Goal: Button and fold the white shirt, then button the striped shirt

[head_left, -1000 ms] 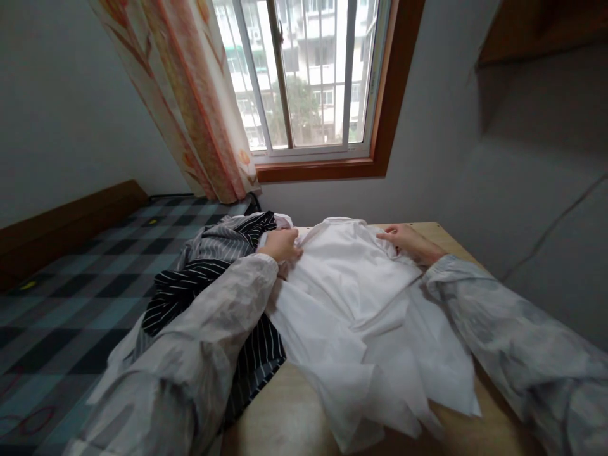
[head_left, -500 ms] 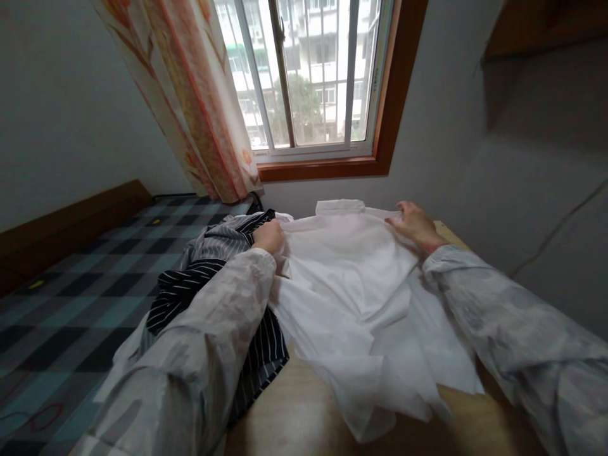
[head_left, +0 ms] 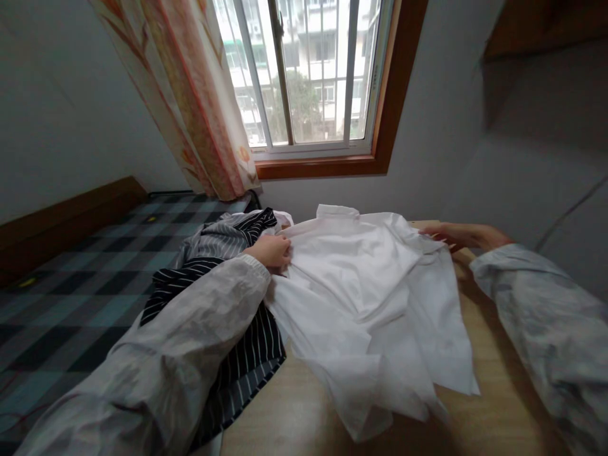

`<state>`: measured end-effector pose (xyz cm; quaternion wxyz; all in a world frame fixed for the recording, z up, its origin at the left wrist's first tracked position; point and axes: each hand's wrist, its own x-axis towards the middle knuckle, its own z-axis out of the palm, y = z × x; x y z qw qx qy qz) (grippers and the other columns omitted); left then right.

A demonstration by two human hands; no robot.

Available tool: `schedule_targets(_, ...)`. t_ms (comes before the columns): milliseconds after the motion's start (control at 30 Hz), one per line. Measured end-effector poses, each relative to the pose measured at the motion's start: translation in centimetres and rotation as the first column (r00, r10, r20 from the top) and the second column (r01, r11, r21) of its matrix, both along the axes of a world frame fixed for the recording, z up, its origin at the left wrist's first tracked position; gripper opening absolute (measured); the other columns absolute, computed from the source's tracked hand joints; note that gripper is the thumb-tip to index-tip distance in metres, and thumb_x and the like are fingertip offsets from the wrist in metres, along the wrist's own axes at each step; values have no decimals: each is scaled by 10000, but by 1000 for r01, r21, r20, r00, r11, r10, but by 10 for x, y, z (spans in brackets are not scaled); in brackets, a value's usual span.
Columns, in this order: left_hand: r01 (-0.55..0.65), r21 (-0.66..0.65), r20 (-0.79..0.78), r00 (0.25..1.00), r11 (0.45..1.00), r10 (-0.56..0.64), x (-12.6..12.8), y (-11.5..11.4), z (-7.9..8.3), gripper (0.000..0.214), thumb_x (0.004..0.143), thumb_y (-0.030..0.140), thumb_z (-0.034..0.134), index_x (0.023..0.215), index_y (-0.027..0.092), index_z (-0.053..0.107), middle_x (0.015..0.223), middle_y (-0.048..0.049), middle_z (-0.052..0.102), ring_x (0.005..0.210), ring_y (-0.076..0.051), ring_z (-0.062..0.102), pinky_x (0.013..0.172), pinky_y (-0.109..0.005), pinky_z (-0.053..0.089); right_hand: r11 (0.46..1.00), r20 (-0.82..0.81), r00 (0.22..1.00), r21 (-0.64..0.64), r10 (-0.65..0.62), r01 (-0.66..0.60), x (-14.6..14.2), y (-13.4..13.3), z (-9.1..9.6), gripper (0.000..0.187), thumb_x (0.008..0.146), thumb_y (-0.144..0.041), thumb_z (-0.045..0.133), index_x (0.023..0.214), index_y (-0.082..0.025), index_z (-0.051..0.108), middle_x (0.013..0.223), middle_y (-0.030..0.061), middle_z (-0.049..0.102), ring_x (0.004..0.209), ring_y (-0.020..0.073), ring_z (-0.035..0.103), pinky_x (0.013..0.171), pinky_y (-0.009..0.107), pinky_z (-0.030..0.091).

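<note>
A white collared shirt [head_left: 361,285] lies spread and rumpled on a light wooden table [head_left: 294,411], collar toward the window. My left hand [head_left: 272,251] is closed on the shirt's left shoulder edge. My right hand [head_left: 463,235] reaches in from the right at the shirt's right shoulder, fingers pinching the cloth there; it is slightly blurred. Both arms wear pale grey patterned sleeves.
A pile of black-and-white striped clothes [head_left: 223,272] lies on the table's left side, under my left arm. A bed with a dark checked cover [head_left: 71,285] stands at the left. A window [head_left: 308,76] and an orange patterned curtain [head_left: 190,95] are behind. A grey wall runs along the right.
My right hand has slid outward to the right along the shirt's shoulder, drawing the cloth with it. My left hand has dropped slightly on the left shoulder. The collar has flattened.
</note>
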<state>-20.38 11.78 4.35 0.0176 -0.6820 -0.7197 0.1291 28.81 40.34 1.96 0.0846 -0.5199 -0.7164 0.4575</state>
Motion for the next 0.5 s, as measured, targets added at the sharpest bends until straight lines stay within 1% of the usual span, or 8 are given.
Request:
schedule_targets(67,26,-3,-13,1000,1000,-26,-5,-1,-2,501,956,432,642,1328,132,789,1370,-230,742,1145,-427,739,972,-499,559,983,-24,999,-178,40,-44,6,1,-4,440,669,-546,983,939,-236,826,1063,172,856,941,365,799,768,433,659)
schedule_targets(100,31,-4,-12,999,1000,-31,-6,-2,-3,506,957,435,644,1340,136,786,1368,-228,742,1145,-421,737,983,-497,555,974,-56,997,-216,50,-61,7,1,-8,413,625,-462,1012,911,-235,817,1045,159,857,918,351,796,753,414,657)
schedule_targets(200,22,-4,-3,1000,1000,-22,-6,-1,-5,504,947,437,675,1347,153,787,1362,-222,743,1126,-401,735,1001,-484,544,981,-180,984,-188,8,-43,9,4,-17,371,601,-319,1010,881,-226,786,976,132,842,852,316,778,735,393,649)
schedule_targets(267,29,-1,0,1000,1000,-29,-6,-1,-6,492,957,436,669,1338,147,784,1358,-222,745,1114,-396,734,991,-479,542,992,-213,972,-92,-99,81,13,10,-21,317,671,-311,975,890,-222,762,908,111,815,782,273,738,688,368,611)
schedule_targets(333,41,9,10,999,999,-41,-7,-1,-6,479,962,427,664,1324,137,782,1357,-227,745,1114,-401,732,983,-483,540,969,-230,949,68,-215,236,20,19,-19,234,785,-317,915,891,-219,731,823,81,761,693,215,650,615,329,522)
schedule_targets(367,45,15,19,999,999,-45,-8,-1,-6,474,960,422,667,1317,133,782,1355,-229,744,1116,-406,730,984,-488,538,943,-238,938,155,-253,294,24,24,-16,188,846,-308,874,893,-216,717,796,70,734,668,192,605,599,318,475)
schedule_targets(433,44,28,38,998,999,-46,-10,-1,-7,467,949,415,686,1308,133,783,1352,-231,743,1123,-411,727,996,-495,535,883,-229,934,326,-273,338,34,29,-4,97,940,-263,789,926,-205,712,802,70,707,675,172,558,626,326,422)
schedule_targets(500,42,32,48,998,999,-44,-11,-1,-8,455,942,410,704,1293,132,786,1343,-228,742,1136,-402,725,1016,-487,531,770,-179,940,540,-289,340,44,28,13,45,985,-232,757,992,-197,731,863,91,709,735,185,562,697,357,416)
